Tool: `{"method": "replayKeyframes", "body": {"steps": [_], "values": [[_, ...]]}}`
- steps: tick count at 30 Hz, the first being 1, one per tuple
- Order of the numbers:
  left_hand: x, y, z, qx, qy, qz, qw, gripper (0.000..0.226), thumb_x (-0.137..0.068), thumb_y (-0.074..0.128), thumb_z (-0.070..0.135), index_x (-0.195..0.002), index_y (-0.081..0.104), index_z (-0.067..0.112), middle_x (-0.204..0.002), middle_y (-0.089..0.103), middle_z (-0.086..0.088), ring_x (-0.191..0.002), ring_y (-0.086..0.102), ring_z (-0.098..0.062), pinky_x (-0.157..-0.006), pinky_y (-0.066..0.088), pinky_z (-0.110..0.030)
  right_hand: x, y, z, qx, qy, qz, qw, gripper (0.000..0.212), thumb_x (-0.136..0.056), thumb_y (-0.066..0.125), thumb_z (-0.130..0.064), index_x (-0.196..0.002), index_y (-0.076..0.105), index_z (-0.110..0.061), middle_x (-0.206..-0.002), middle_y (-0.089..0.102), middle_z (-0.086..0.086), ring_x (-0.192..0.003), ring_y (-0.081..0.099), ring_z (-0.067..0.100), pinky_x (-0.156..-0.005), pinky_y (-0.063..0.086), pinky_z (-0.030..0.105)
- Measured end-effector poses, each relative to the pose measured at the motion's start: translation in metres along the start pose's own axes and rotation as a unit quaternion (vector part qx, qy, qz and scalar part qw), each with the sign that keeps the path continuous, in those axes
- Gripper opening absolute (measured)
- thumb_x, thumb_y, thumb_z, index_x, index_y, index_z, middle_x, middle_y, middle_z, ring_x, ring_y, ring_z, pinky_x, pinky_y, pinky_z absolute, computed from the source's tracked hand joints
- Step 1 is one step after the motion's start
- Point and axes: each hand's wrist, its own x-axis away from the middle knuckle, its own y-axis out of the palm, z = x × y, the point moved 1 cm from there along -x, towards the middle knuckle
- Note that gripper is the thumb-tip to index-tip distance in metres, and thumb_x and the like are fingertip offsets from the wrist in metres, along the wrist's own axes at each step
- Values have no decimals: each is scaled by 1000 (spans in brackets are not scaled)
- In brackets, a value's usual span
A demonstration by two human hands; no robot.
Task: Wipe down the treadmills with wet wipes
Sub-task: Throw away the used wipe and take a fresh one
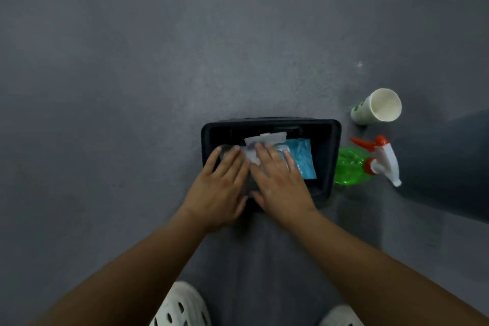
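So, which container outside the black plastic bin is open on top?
The white paper cup; the green plastic spray bottle carries an orange-white trigger head.

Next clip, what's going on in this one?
A person reaches into a black bin on the grey floor, left hand and right hand resting with straight fingers on a blue wet wipe pack whose white lid is flipped open. No wipe is clearly out yet. A paper cup and green spray bottle sit beside the bin, untouched.
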Motion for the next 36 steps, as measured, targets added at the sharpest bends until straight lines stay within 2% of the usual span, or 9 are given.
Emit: {"method": "replayKeyframes", "body": {"steps": [3, 8, 14, 19, 22, 24, 27, 31, 36], "values": [[-5, -5, -13, -39, 30, 18, 999, 77, -94, 46, 56, -148, 46, 1, -156, 40, -20, -151, 26, -33, -124, 14, -56, -11, 9, -2, -9, -4, 13, 1000, 78, -66, 86, -42, -135, 61, -16, -157, 39, 13, -146, 30, 30, -118, 21, 52], [1, -10, -21, -42, 31, 44, 998, 75, -95, 32, 54, -145, 50, 1, -157, 40, -20, -151, 27, -34, -123, 16, -55, -17, 10, -9, -41, -33, 85, 995, 18, -79, 78, -25, -94, 71, -17, -154, 43, 14, -144, 36, 31, -118, 22, 54], [10, -31, -6, -30, -6, 47, 998, 79, -94, 35, 60, -146, 49, 2, -159, 37, -19, -152, 26, -33, -123, 13, -53, -3, -22, -8, -64, -43, 110, 991, 5, -84, 69, -20, -87, 65, -17, -154, 44, 13, -143, 41, 30, -116, 29, 56], [34, -103, 9, 24, -91, 41, 995, 81, -96, 34, 64, -151, 43, 4, -163, 28, -19, -154, 19, -34, -124, 9, -54, 22, -100, -16, -84, -26, 129, 988, 16, -88, 48, -28, -80, 59, -18, -156, 42, 14, -143, 39, 33, -118, 21, 53], [51, -157, 18, 36, -98, 41, 994, 82, -96, 34, 65, -152, 41, 6, -164, 26, -17, -155, 16, -34, -124, 9, -54, 39, -154, -25, -86, -4, 112, 990, 5, -86, 63, -22, -83, 60, -19, -157, 40, 14, -145, 37, 32, -119, 20, 53], [61, -188, 21, 38, -95, 42, 994, 81, -97, 32, 65, -153, 40, 6, -164, 26, -17, -155, 16, -34, -124, 8, -54, 46, -184, -32, -91, 11, 99, 991, 9, -84, 71, -20, -85, 62, -19, -156, 42, 14, -144, 38, 33, -118, 25, 56], [70, -218, 25, 42, -87, 47, 994, 80, -98, 32, 65, -153, 41, 6, -164, 27, -17, -154, 17, -34, -124, 11, -55, 52, -219, -38, -96, 21, 111, 989, 8, -85, 71, -18, -86, 62, -17, -154, 44, 15, -143, 41, 34, -115, 31, 60], [64, -213, 30, 50, -66, 62, 995, 80, -97, 33, 66, -152, 44, 8, -164, 27, -17, -154, 17, -35, -124, 11, -56, 54, -227, -36, -91, 21, 120, 988, 8, -87, 71, -18, -88, 63, -17, -154, 43, 15, -144, 39, 33, -115, 31, 60], [29, -146, 23, 20, -69, 79, 994, 70, -95, 38, 53, -148, 49, 9, -161, 33, -17, -152, 24, -37, -121, 14, -58, 38, -158, -17, -78, 23, 135, 987, 10, -87, 72, -15, -93, 64, -17, -155, 43, 13, -144, 38, 32, -117, 29, 58]]}}
